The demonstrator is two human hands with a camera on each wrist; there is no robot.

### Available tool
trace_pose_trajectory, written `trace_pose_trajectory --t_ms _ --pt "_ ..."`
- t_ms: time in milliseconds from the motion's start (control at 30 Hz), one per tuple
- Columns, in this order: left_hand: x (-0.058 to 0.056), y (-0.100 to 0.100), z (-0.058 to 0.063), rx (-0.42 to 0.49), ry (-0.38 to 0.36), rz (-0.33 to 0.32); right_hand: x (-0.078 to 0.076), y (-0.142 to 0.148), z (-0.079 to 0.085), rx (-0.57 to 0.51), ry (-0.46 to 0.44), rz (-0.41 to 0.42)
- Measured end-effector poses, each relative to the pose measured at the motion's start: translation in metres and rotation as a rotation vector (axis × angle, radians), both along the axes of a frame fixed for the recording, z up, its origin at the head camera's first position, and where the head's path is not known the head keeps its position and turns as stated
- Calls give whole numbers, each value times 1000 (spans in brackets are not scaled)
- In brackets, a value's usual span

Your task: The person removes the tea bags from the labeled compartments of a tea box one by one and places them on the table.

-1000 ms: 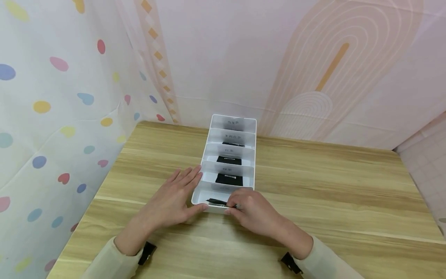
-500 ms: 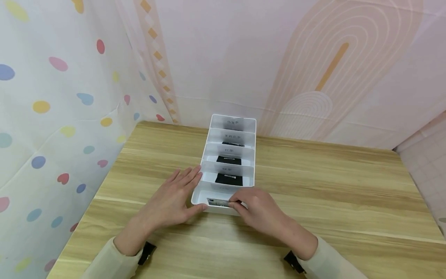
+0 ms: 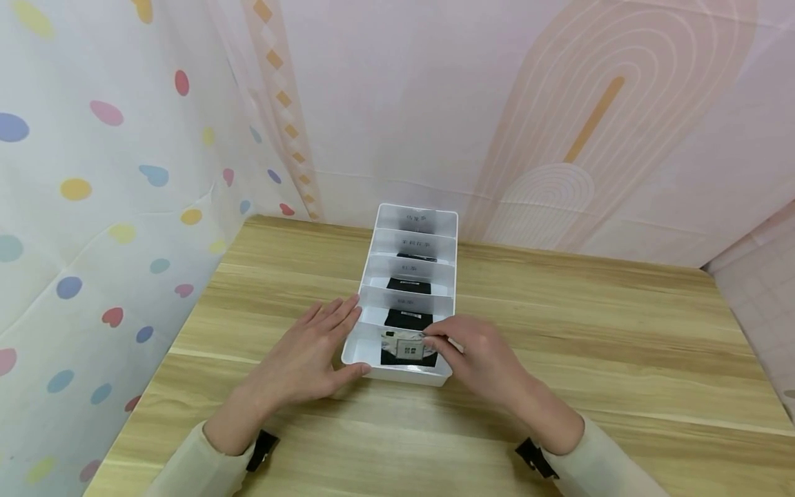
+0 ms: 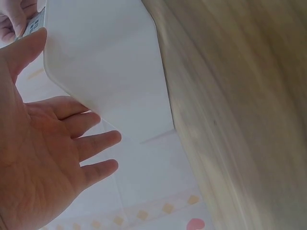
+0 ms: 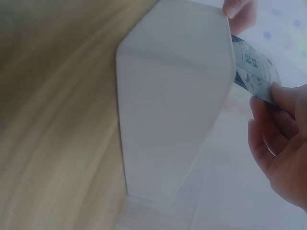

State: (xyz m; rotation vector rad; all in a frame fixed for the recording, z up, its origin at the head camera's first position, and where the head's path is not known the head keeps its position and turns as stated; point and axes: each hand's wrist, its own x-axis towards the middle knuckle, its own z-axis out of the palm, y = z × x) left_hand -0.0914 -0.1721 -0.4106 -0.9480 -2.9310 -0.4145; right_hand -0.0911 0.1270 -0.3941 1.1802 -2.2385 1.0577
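A white divided box [image 3: 404,377] stands on the table, its compartments running away from me. My right hand [image 3: 484,359] pinches the right edge of a small flat sachet [image 3: 410,349], pale with print above and black below. The sachet is raised and tilted at the nearest compartment; in the right wrist view, the thumb and forefinger grip a corner of the sachet [image 5: 252,67] above the box rim. My left hand [image 3: 304,359] rests against the box's left side with fingers nearly straight and spread. The left wrist view has its thumb touching the rim of the box [image 4: 105,57].
Black packets [image 3: 408,319] lie in compartments farther back, beneath small dark lettering on the dividers. The wooden table [image 3: 590,345] extends to both sides. A patterned pale curtain [image 3: 397,103] hangs behind the table, and a dotted one [image 3: 112,228] hangs at the left.
My right hand has lifted the sachet from low in the nearest compartment, moving up and right, and its printed face now shows. The left hand and box have stayed put.
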Motion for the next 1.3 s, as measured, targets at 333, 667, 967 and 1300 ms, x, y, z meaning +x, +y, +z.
trace_pose_trajectory --t_ms 333,667,967,1300 --pt "1 1 2 0 6 -6 -6 11 15 -27 25 -46" --pt "0 1 1 2 -8 -1 -11 27 22 -43 38 -135" --pt "0 1 1 9 -1 -9 -13 40 29 -92 -16 -225" --pt "0 -1 1 14 -2 -8 -19 57 32 -136 -81 -295"
